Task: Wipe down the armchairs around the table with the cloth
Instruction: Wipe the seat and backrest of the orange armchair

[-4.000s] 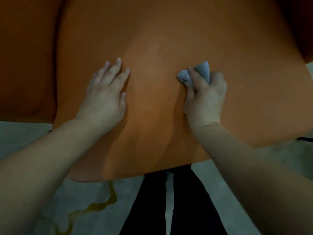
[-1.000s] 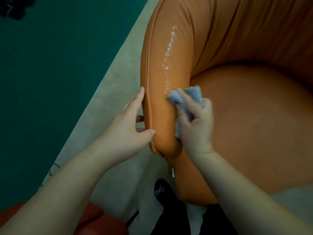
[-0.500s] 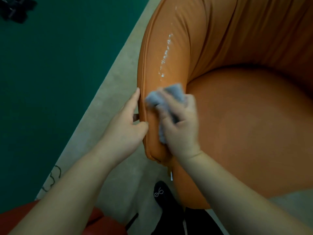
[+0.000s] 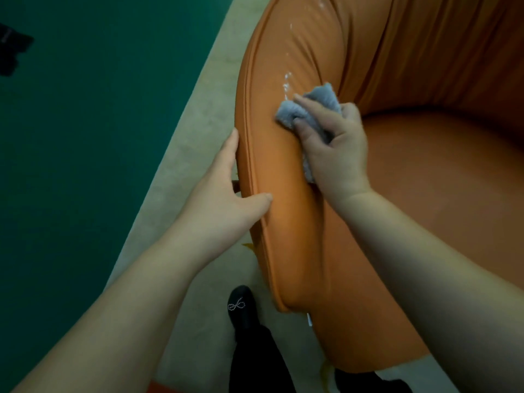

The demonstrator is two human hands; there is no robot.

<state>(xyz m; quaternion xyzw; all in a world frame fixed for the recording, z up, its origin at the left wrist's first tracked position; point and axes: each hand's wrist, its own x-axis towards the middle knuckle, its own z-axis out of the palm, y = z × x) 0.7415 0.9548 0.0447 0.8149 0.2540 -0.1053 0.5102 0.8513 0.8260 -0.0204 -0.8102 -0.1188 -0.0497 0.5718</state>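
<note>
On the padded arm of an orange armchair, beside a pale strip of floor and a dark green carpet: right hand curled around a bunched grey cloth, pressing it to the inner slope of the arm just below a trail of white droplets. Left hand bracing the arm's outer edge, fingers straight along the side, thumb laid across the top, nothing gripped. Below, a black shoe with a beaded bow on the floor.
</note>
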